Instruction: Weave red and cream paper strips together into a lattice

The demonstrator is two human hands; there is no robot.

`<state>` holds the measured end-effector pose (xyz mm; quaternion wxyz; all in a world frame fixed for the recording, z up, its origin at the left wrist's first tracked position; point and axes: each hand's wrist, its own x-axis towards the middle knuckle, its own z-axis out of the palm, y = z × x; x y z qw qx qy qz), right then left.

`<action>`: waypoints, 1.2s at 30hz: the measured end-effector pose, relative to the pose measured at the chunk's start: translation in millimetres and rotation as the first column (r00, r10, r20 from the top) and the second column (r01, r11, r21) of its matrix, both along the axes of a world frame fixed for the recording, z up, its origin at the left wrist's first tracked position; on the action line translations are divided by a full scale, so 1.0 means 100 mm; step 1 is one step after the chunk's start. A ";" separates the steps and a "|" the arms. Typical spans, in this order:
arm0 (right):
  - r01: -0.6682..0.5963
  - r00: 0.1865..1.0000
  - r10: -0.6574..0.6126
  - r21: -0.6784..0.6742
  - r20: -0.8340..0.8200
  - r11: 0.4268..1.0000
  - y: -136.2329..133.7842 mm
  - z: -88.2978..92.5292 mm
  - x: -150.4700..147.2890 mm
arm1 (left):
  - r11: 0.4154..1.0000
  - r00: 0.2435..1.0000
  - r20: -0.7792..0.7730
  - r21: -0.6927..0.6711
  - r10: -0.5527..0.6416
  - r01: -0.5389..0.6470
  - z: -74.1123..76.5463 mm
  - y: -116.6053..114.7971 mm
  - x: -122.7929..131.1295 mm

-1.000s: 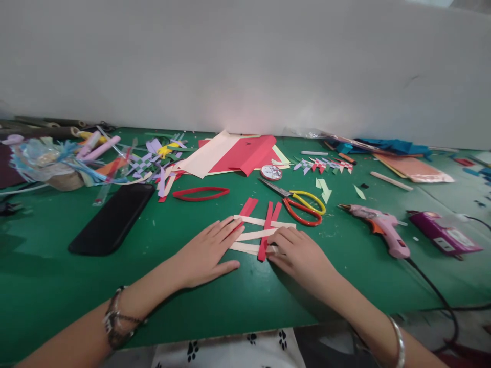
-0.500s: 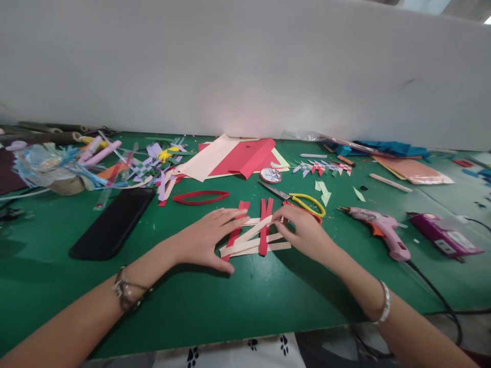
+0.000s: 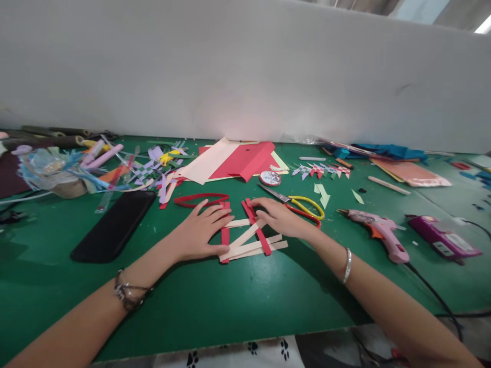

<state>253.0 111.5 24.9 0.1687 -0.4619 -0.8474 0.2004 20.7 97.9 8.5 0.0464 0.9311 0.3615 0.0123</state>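
Woven paper strips lie on the green table in front of me. Two upright red strips, a left one (image 3: 225,236) and a right one (image 3: 262,239), cross several cream strips (image 3: 253,250). My left hand (image 3: 201,230) lies with fingers spread over the left red strip, its thumb pressing the cream strips' left ends. At the top of the right red strip, my right hand (image 3: 282,217) has its fingers bent and closed on the paper, near the upper end of a slanting cream strip (image 3: 243,237). Its fingertips partly hide the strips there.
Scissors (image 3: 293,200) with yellow and red handles lie just beyond my right hand. A pink glue gun (image 3: 378,227) and a purple power strip (image 3: 441,235) are at the right. Left stands a black phone (image 3: 115,225). Behind are a red paper loop (image 3: 201,199) and paper sheets (image 3: 245,158).
My right hand has moved left, and the right red strip now tilts with its top to the left. My left hand and the left red strip have shifted slightly left.
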 end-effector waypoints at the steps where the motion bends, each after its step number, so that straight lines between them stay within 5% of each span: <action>1: 0.011 1.000 -0.011 0.019 -0.013 1.000 0.00 0.03 -0.01 | 0.999 1.000 -0.004 0.016 0.031 -0.031 0.00 -0.02 -0.01; 5: 0.083 0.996 -0.075 0.184 -0.050 0.979 -0.17 0.16 0.07 | 0.993 0.995 0.040 0.073 0.093 -0.096 0.04 -0.10 -0.03; 12: -0.117 0.990 0.098 0.195 0.103 0.974 -0.65 0.14 0.17 | 0.999 0.991 0.133 -0.032 -0.026 0.030 0.02 -0.25 -0.04; 17: -0.163 0.976 0.134 0.163 0.174 0.973 -0.51 0.12 -0.08 | 0.998 0.991 0.130 -0.066 0.025 -0.017 -0.07 -0.28 -0.03; 22: -0.191 0.950 0.181 0.015 0.254 0.981 -0.36 0.11 -0.32 | 0.997 0.973 0.230 0.071 0.004 -0.021 -0.06 -0.33 -0.03; 28: -0.103 0.955 0.094 0.018 0.282 0.994 -0.39 0.13 -0.37 | 0.972 0.960 0.162 0.075 -0.230 0.221 -0.01 -0.44 -0.10; 36: -0.106 0.892 0.086 0.022 0.443 0.994 -0.35 0.16 -0.43 | 0.965 0.962 0.082 0.059 -0.259 0.255 0.00 -0.48 -0.14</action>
